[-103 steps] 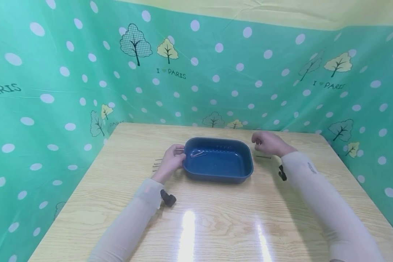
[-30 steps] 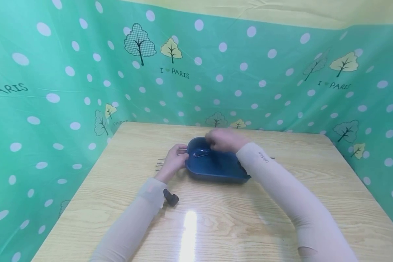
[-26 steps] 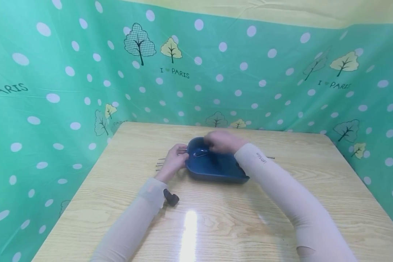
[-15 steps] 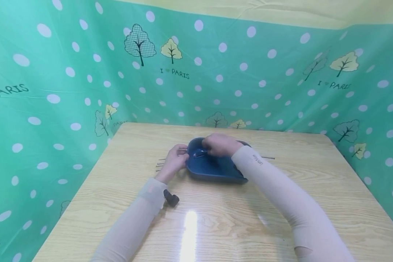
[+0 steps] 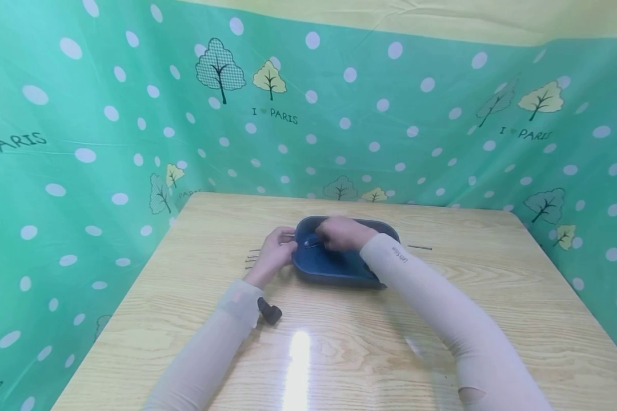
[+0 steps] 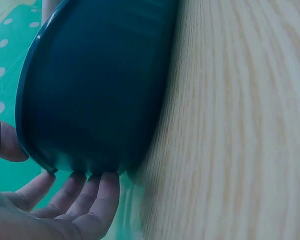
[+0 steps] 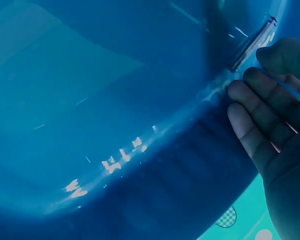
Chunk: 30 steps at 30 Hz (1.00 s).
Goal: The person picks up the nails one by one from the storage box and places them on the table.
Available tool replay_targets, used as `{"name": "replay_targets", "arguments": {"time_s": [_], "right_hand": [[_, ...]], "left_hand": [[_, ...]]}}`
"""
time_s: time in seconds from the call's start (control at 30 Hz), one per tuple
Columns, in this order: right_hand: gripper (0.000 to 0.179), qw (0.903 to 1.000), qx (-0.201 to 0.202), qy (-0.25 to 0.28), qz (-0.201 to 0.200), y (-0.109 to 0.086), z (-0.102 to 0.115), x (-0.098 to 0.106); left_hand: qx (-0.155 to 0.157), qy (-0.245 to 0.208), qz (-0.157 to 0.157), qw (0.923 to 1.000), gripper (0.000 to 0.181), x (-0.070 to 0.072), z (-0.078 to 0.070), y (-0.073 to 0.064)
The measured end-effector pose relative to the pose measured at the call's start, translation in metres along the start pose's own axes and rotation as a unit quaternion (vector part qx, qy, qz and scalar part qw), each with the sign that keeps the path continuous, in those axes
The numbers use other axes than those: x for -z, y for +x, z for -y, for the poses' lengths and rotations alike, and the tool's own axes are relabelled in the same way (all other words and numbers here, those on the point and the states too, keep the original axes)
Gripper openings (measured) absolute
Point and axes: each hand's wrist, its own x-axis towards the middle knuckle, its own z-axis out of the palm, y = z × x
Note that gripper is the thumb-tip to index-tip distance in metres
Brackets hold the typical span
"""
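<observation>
A dark blue plastic bin (image 5: 334,281) stands on the wooden table. My left hand (image 5: 273,254) holds its left end, fingertips against the outer wall and thumb at the rim, as the left wrist view shows. Inside the bin, my right hand (image 5: 341,233) reaches down to the left end. There the right wrist view has a small bunch of nails (image 7: 254,44) lying on the bottom, close to thumb and fingertips. A gap shows between thumb and fingers, with nothing plainly gripped.
Several nails (image 5: 252,260) lie on the table left of the bin, partly behind the left hand. One nail (image 5: 420,247) lies right of it. A green dotted curtain (image 5: 308,142) hangs behind the table (image 5: 360,354).
My right hand has gone from beside the nail on the right into the bin, then lower towards the nails at its left end. The left hand has stayed on the bin.
</observation>
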Motion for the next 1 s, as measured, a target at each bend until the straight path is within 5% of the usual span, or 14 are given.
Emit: {"name": "replay_targets", "arguments": {"time_s": [1.0], "right_hand": [[0.015,0.9998,0.01,-0.014,-0.002,0.01,0.009,-0.012]], "left_hand": [[0.001,-0.013,0.002,0.9999,0.04,-0.001,-0.001,0.001]]}}
